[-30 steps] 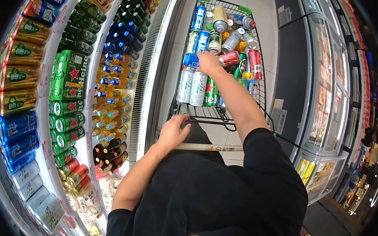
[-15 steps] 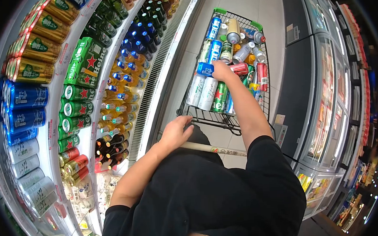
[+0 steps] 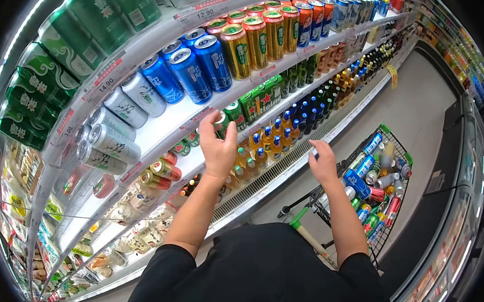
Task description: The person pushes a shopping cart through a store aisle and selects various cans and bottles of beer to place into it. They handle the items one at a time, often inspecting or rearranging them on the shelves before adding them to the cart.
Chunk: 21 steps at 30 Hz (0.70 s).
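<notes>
My left hand (image 3: 218, 149) is raised before the shelves with thumb and fingers apart, holding nothing, just below the blue cans (image 3: 190, 71) and in front of green Heineken cans (image 3: 234, 111). My right hand (image 3: 323, 160) hangs between the shelves and the cart, fingers spread and empty. Behind and right of it stands the wire shopping cart (image 3: 385, 247), full of mixed cans. A blue can (image 3: 357, 184) lies on top of the others there. White cans (image 3: 142, 95) stand left of the blue ones on the shelf, and gold cans (image 3: 255, 42) stand to their right.
Green can packs (image 3: 82, 33) fill the upper left shelf. Bottles with blue caps (image 3: 277, 140) line a lower shelf above a floor-level grille (image 3: 255, 186). A glass-fronted freezer (image 3: 452, 243) runs along the right. The cart's handle (image 3: 309, 232) is close to my body.
The view has swung left toward the shelves. My right hand has let go of the blue can and left the cart. My left hand has risen from near the cart handle to the shelves.
</notes>
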Tool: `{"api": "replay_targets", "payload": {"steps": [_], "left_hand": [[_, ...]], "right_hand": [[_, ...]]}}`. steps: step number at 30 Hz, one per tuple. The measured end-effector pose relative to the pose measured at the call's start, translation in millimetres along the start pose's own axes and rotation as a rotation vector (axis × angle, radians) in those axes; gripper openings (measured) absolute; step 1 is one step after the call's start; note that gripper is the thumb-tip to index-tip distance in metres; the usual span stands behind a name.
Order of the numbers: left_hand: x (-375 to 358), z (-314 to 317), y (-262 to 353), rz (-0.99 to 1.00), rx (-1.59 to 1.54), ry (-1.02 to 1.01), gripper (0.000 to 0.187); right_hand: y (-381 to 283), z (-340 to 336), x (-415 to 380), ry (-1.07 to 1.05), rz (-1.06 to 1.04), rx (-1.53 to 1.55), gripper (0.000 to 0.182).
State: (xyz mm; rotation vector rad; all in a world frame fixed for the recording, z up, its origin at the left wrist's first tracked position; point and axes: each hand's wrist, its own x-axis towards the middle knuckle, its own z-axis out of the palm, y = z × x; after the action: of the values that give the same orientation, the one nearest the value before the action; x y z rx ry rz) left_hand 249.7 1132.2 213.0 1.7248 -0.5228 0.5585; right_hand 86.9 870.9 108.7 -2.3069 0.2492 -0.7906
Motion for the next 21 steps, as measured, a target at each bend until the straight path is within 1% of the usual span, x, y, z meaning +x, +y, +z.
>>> {"api": "replay_targets", "payload": {"steps": [1,2,3,4,5,7,9,10,11,14,17,18,19,20,21], "left_hand": [[23.3,-10.1,-1.7,0.005,0.077,0.080,0.047],[44.8,-16.0,-4.2,-0.041,0.033,0.158,0.058],[64.8,-21.7,-15.0,-0.039,0.091,0.200,0.071],[82.2,-24.4,-16.9,-0.055,0.108,0.212,0.076],[95.4,-25.7,-17.5,-0.074,0.127,0.218,0.082],[113.6,-19.6,-28.7,-0.082,0.195,0.148,0.086],[122.5,-15.9,-29.2,-0.104,0.224,0.071,0.091],[124.7,-14.0,-30.8,-0.128,0.221,0.076,0.092],[128.4,-11.3,-34.0,-0.153,0.220,0.080,0.093],[135.2,-7.0,-38.0,-0.147,0.319,0.051,0.093],[138.5,-8.5,-43.3,-0.131,0.248,0.031,0.089],[135.9,-10.0,-39.1,-0.126,0.232,0.050,0.087],[129.6,-16.9,-17.3,-0.127,0.218,0.047,0.083],[131.7,-12.0,-44.3,-0.021,0.287,0.141,0.078],[129.3,-18.7,-28.3,-0.023,0.140,0.102,0.074]], "right_hand": [[-23.9,8.6,17.5,-0.018,-0.039,-0.006,0.039],[-44.6,18.0,34.8,-0.030,-0.113,0.034,0.039],[-63.7,27.4,50.3,-0.078,-0.095,0.062,0.039],[-82.8,35.7,64.4,-0.078,-0.176,0.075,0.039],[-99.4,46.2,77.2,-0.106,-0.167,0.115,0.040],[-131.9,58.1,95.8,-0.101,-0.293,0.105,0.040],[-155.2,65.9,101.8,-0.124,-0.322,0.127,0.040],[-163.8,67.8,105.3,-0.139,-0.338,0.136,0.040],[-171.7,67.7,104.1,-0.180,-0.298,0.164,0.039],[-169.2,76.2,90.5,-0.189,-0.311,0.181,0.038],[-154.6,78.7,72.5,-0.207,-0.268,0.170,0.038],[-148.5,77.2,65.5,-0.205,-0.249,0.154,0.038],[-145.0,74.7,55.2,-0.205,-0.224,0.141,0.038],[-141.0,69.2,46.8,-0.200,-0.207,0.132,0.038],[-141.0,63.9,37.9,-0.190,-0.177,0.137,0.038]]}}
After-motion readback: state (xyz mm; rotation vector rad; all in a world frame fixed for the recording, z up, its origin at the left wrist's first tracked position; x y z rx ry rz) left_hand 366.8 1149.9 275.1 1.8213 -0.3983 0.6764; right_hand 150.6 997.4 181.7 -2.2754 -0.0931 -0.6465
